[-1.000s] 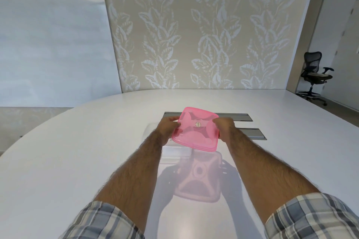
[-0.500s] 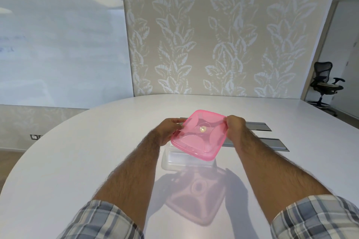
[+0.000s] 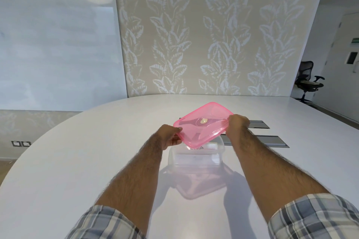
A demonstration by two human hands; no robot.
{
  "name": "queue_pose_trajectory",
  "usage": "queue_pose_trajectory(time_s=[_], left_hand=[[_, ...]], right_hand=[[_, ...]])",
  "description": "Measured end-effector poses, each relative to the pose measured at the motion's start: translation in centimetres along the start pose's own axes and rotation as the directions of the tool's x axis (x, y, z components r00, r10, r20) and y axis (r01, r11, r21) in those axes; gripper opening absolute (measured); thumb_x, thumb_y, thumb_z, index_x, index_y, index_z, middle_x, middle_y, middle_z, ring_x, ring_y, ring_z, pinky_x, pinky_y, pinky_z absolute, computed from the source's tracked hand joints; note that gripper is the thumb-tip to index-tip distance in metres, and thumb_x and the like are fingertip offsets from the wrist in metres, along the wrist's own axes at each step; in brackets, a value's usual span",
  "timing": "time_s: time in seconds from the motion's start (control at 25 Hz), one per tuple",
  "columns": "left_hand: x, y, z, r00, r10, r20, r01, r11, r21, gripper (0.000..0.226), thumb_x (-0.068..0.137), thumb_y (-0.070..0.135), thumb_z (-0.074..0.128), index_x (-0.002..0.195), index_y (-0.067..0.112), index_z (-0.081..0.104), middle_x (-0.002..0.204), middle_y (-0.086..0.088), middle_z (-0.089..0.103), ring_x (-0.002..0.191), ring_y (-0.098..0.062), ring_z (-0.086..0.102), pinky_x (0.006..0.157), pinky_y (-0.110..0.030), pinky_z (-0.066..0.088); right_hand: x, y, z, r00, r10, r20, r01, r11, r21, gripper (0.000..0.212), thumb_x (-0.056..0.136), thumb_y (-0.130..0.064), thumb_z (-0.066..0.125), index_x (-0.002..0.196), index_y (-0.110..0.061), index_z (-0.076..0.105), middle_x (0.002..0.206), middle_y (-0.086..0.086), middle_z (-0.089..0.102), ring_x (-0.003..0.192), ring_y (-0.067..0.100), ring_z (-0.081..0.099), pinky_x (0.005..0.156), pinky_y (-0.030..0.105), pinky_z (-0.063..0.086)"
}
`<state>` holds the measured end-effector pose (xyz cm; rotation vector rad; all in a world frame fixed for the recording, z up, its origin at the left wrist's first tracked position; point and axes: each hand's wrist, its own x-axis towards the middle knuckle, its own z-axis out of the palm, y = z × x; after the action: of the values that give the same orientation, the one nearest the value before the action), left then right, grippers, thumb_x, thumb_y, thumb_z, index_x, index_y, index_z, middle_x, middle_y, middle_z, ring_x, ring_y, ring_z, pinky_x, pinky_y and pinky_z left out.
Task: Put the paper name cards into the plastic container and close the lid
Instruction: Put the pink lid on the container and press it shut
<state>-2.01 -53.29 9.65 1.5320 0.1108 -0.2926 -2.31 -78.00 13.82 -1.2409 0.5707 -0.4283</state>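
Observation:
A translucent pink lid [image 3: 202, 124] hangs in the air, tilted, its right end higher than its left. My left hand [image 3: 170, 137] grips its left edge and my right hand [image 3: 237, 124] grips its right edge. Right under the lid a clear plastic container [image 3: 196, 156] stands on the white table [image 3: 97, 161]. A white paper card with dark handwriting [image 3: 197, 148] shows inside the container near its far rim; the rest of the contents are hard to make out.
Two grey metal cable hatches [image 3: 258, 124] [image 3: 272, 141] lie flush in the table right of the container. A whiteboard [image 3: 58, 48] leans on the patterned wall. A black office chair [image 3: 308, 81] stands far right.
The lid has risen a little and tilted, its right end now higher. The camera has shifted, so the container under it shows more.

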Motion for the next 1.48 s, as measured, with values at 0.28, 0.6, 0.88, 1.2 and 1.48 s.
queue_pose_trajectory(time_s=[0.28,0.6,0.88,1.2,1.48], left_hand=[[1.3,0.7,-2.2,0.978,0.129,-0.164,-0.121,0.991,0.058,0.004,0.097,0.003,0.059,0.1,0.0,0.059,0.073,-0.01,0.058,0.055,-0.018,0.05,0.04,-0.019,0.043],[1.8,0.4,-2.9,0.949,0.225,-0.221,-0.178,0.96,0.216,0.047,0.092,0.009,0.068,0.133,-0.001,0.05,0.094,-0.015,0.06,0.055,-0.022,0.056,0.05,-0.029,0.045],[3.0,0.7,-2.1,0.944,0.259,-0.202,-0.171,0.913,0.371,0.047,0.09,0.007,0.066,0.136,0.001,0.056,0.109,-0.018,0.069,0.057,-0.022,0.061,0.055,-0.027,0.048],[3.0,-1.0,0.4,0.902,0.33,-0.278,-0.129,0.821,0.557,0.051,0.092,0.016,0.064,0.141,0.008,0.054,0.143,-0.011,0.056,0.119,-0.036,0.062,0.104,-0.043,0.048],[4.2,-3.4,1.0,0.903,0.327,-0.279,-0.073,0.756,0.65,0.045,0.093,0.02,0.063,0.137,0.009,0.058,0.14,-0.011,0.059,0.118,-0.034,0.063,0.105,-0.04,0.046]], right_hand=[[-1.8,0.9,-0.6,0.992,-0.097,-0.083,0.079,0.978,-0.193,0.036,0.08,-0.022,0.075,0.103,0.004,0.064,0.097,0.019,0.069,0.077,0.033,0.069,0.066,0.046,0.062],[-2.2,1.6,-2.2,0.974,-0.224,0.037,0.178,0.656,-0.733,0.061,0.076,-0.038,0.08,0.116,0.005,0.064,0.114,0.019,0.069,0.101,0.034,0.067,0.081,0.041,0.058],[-0.3,2.4,-2.3,0.982,-0.166,0.085,0.174,0.653,-0.737,0.053,0.074,-0.035,0.081,0.107,0.004,0.067,0.109,0.018,0.071,0.097,0.033,0.069,0.081,0.042,0.059],[3.3,3.8,-3.0,0.969,-0.09,0.232,0.234,0.647,-0.726,0.058,0.071,-0.036,0.084,0.109,0.003,0.064,0.107,0.017,0.07,0.094,0.034,0.069,0.078,0.046,0.06],[4.5,5.6,-3.8,0.965,-0.047,0.258,0.226,0.649,-0.726,0.039,0.071,-0.029,0.083,0.085,-0.001,0.06,0.081,0.013,0.062,0.068,0.029,0.06,0.063,0.037,0.053]])
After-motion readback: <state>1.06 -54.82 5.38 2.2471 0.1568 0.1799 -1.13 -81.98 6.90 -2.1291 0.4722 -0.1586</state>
